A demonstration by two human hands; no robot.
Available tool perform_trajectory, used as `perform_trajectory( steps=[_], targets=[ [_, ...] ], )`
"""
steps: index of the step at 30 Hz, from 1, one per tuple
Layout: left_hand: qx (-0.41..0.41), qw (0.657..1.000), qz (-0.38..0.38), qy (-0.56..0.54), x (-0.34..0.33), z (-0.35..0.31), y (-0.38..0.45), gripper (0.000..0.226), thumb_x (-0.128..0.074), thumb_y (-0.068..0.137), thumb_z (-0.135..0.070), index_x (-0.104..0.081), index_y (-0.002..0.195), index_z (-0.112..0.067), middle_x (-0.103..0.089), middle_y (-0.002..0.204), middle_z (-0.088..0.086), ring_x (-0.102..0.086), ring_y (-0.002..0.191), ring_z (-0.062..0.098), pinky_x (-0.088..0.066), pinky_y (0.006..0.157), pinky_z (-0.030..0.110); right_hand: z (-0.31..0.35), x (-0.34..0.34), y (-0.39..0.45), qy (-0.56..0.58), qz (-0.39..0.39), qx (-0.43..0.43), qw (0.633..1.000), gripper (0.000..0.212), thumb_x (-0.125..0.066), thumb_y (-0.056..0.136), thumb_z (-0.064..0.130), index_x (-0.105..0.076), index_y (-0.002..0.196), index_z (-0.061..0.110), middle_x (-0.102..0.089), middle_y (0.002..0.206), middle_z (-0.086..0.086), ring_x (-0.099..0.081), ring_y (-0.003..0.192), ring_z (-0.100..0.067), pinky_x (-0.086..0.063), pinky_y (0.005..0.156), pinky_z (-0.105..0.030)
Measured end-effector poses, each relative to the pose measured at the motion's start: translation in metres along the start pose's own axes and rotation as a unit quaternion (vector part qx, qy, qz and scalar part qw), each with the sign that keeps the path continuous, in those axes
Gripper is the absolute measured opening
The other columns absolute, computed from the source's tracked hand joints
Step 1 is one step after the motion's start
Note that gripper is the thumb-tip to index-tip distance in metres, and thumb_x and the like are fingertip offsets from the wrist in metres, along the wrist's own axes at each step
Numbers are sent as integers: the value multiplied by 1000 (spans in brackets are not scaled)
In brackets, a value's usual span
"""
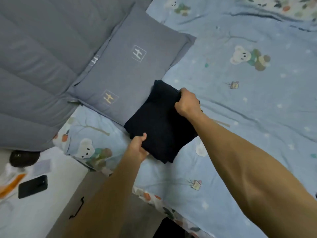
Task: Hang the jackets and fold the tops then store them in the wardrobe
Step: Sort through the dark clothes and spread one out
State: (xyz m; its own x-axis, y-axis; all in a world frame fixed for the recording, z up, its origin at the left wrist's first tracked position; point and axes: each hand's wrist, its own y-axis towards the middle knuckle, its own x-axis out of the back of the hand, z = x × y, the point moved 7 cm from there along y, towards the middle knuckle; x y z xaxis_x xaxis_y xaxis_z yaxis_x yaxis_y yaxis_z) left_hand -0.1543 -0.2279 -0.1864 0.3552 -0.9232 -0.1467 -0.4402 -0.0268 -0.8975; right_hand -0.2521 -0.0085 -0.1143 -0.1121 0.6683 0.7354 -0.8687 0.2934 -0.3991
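A dark folded top (160, 122) lies on the bed (248, 103), on the light blue cover with the bear pattern, and its far-left edge touches the grey pillow (130, 66). The top is folded into a compact rectangle of several layers. The left hand (138, 147) holds the near-left corner of it: the thumb lies on the upper side of the fabric, and the other fingers go under the edge, where they are hidden, so the corner sits between thumb and fingers. The right hand (186, 102) grips the far-right edge of the top; its fingers (180, 97) are curled down over the fabric and pinch the layers together, with the knuckles turned up toward the camera. Both forearms reach from the lower side of the view. Behind the pillow is a grey padded headboard (34, 66). At the lower left stands a white surface (42, 212), and on it lies a black phone (32, 186), beside some blurred things that I cannot identify.
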Motion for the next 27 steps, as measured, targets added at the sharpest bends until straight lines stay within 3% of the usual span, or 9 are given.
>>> perform_trajectory(
  steps=[5,7,9,11,14,16,18,22,27],
  targets=[
    [62,962,-32,266,11,3,53,43,-58,99,-33,-50,133,-8,-59,133,11,-61,116,26,-43,98,42,-8,-30,44,-138,69,45,987,34,-53,85,10,-55,119,12,-58,122,-12,-57,110,-34,-48,83,-37],
    [32,922,-61,380,18,-4,72,55,-63,94,-40,-50,132,-3,-61,128,9,-62,113,27,-47,90,38,-20,-54,51,-180,123,57,974,50,-60,87,19,-48,135,14,-44,144,-15,-44,131,-33,-44,102,-44],
    [-62,880,-107,458,22,-19,79,81,-75,84,-40,-38,142,1,-54,136,17,-57,119,33,-50,97,40,-30,-72,49,-238,143,82,957,81,-66,88,33,-22,154,18,-9,163,-14,-11,149,-36,-21,120,-50],
    [-197,760,-149,602,15,-36,72,114,-81,76,-43,-9,154,-2,-25,155,25,-34,139,39,-36,113,47,-37,-86,48,-272,151,85,947,110,-72,82,51,1,158,21,15,164,-12,13,149,-39,-1,121,-53],
    [-331,468,-152,805,-18,-51,64,134,-78,71,-57,18,154,-12,14,159,28,3,148,46,-7,118,58,-43,-107,51,-302,154,83,937,140,-77,64,69,18,154,23,30,159,-11,26,144,-43,9,117,-58],
    [-361,358,-90,856,-42,-51,77,138,-78,68,-61,21,153,-16,18,159,27,4,148,47,-5,117,61,-45,-115,54,-323,161,83,929,150,-78,56,74,24,152,23,35,157,-12,29,142,-45,10,115,-61],
    [-346,294,-33,891,-52,-50,98,139,-74,68,-68,26,151,-18,24,158,26,8,148,46,-6,117,61,-49,-120,60,-338,163,86,923,156,-79,51,75,29,150,23,38,155,-13,31,141,-46,9,115,-63],
    [-374,225,31,899,-50,-61,147,137,-49,63,-91,27,150,-18,21,159,24,5,148,47,-6,116,65,-69,-132,81,-325,152,87,929,161,-79,48,78,36,147,22,42,153,-13,33,141,-45,7,116,-62],
    [-370,255,115,886,-39,-75,196,133,-29,55,-100,34,147,-28,37,156,12,15,148,40,5,115,61,-75,-148,105,-306,120,132,935,158,-75,48,81,33,147,24,39,154,-14,32,141,-46,14,111,-63]
  ],
)
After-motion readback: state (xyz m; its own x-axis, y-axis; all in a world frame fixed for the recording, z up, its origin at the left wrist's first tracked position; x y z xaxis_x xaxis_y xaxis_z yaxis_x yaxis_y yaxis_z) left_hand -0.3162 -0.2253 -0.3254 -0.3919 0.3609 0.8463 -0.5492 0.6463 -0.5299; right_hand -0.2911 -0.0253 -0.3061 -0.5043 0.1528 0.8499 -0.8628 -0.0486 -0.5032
